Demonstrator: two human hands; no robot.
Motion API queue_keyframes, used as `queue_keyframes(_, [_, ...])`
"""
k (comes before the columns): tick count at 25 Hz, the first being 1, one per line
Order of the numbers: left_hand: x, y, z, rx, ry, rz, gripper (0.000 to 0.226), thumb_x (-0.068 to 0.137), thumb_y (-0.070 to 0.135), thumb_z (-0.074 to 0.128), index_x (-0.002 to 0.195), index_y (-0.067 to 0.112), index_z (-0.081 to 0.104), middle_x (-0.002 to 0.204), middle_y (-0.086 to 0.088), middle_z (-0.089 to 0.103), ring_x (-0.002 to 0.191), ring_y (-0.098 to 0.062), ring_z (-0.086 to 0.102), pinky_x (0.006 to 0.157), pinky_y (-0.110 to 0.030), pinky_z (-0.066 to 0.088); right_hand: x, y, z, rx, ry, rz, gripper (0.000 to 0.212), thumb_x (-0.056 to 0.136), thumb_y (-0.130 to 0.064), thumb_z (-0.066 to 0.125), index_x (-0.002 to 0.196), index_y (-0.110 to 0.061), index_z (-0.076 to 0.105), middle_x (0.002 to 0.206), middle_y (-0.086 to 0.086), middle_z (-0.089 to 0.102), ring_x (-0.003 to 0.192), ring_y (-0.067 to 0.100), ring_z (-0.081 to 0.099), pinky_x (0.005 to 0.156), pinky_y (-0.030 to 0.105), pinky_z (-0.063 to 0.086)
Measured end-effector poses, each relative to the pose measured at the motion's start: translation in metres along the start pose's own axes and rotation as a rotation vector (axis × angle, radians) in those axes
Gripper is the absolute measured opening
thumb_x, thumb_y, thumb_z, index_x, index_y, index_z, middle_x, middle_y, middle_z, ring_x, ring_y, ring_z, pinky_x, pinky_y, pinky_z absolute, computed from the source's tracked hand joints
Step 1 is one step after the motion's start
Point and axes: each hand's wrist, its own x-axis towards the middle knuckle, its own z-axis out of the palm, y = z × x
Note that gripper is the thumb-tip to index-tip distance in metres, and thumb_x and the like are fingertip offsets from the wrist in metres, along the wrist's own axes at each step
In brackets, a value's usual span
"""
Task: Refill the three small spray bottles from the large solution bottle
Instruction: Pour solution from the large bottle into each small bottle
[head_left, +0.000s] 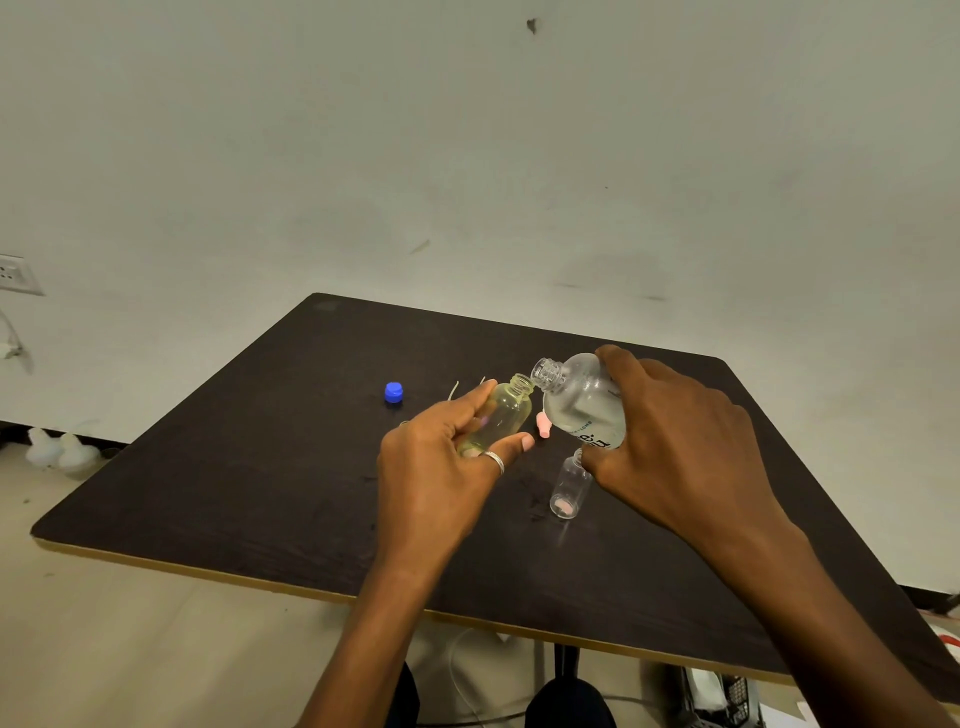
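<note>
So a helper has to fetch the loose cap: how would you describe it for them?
Start at the dark table, then look left of the left hand and its yellowish bottle. The blue cap sits alone there. It is the only blue thing; the small piece right of that bottle is pink.

in front of you a dark tabletop (260, 493) with a pale edge stands before a scuffed wall (467, 156). at your far left a white socket (13, 273) is on the wall; below it two whitish rounded things (60, 451) lie on the floor (130, 649).
</note>
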Motion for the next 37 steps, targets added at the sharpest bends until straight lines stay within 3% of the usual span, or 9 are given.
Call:
queue_keyframes(9, [0.0007, -0.0017, 0.0008, 0.001, 0.006, -0.005, 0.065, 0.068, 0.038, 0.088, 0.129, 0.028, 0.065, 0.116, 0.012, 0.072, 0.097, 0.01, 0.064, 0.082, -0.005, 0.048, 0.0, -0.0001, -0.0016, -0.064, 0.027, -0.028, 0.073, 0.074, -0.045, 0.071, 0.138, -0.029, 0.04, 0.124, -0.005, 0.062, 0.094, 0.022, 0.065, 0.063, 0.026, 0.035])
queue_keyframes(20, [-0.0002, -0.001, 0.0021, 0.015, 0.026, 0.006, 0.064, 0.067, 0.039, 0.088, 0.126, 0.028, 0.067, 0.115, 0.011, 0.073, 0.099, 0.007, 0.066, 0.082, -0.004, 0.049, -0.0009, 0.002, 0.0012, -0.129, 0.057, -0.039, 0.073, 0.07, -0.041, 0.074, 0.135, -0.026, 0.044, 0.113, -0.004, 0.066, 0.085, 0.022, 0.066, 0.058, 0.025, 0.034])
queue_keyframes(29, [-0.0004, -0.0002, 0.0029, 0.011, 0.033, 0.002, 0.064, 0.067, 0.04, 0.088, 0.127, 0.028, 0.067, 0.115, 0.012, 0.073, 0.098, 0.008, 0.065, 0.082, -0.007, 0.05, 0.0014, 0.0029, 0.0009, -0.149, 0.075, -0.061, 0.073, 0.068, -0.036, 0.077, 0.133, -0.023, 0.048, 0.112, 0.0, 0.067, 0.085, 0.025, 0.066, 0.058, 0.026, 0.035])
queue_keyframes(33, [-0.0015, -0.0013, 0.0038, 0.003, 0.036, 0.003, 0.064, 0.068, 0.04, 0.087, 0.127, 0.028, 0.067, 0.115, 0.011, 0.073, 0.099, 0.005, 0.066, 0.085, -0.013, 0.053, 0.0011, 0.0041, 0.0017, -0.149, 0.066, -0.069, 0.075, 0.066, -0.036, 0.078, 0.133, -0.022, 0.049, 0.111, 0.001, 0.068, 0.086, 0.026, 0.066, 0.06, 0.028, 0.043])
queue_keyframes(37, [-0.0014, -0.0017, 0.005, 0.009, 0.035, 0.006, 0.064, 0.068, 0.04, 0.086, 0.128, 0.026, 0.066, 0.116, 0.01, 0.073, 0.099, 0.006, 0.066, 0.083, -0.006, 0.049, 0.0018, 0.0039, 0.0015, -0.166, 0.074, -0.063, 0.073, 0.065, -0.032, 0.077, 0.131, -0.022, 0.049, 0.108, 0.0, 0.068, 0.083, 0.025, 0.066, 0.058, 0.028, 0.043])
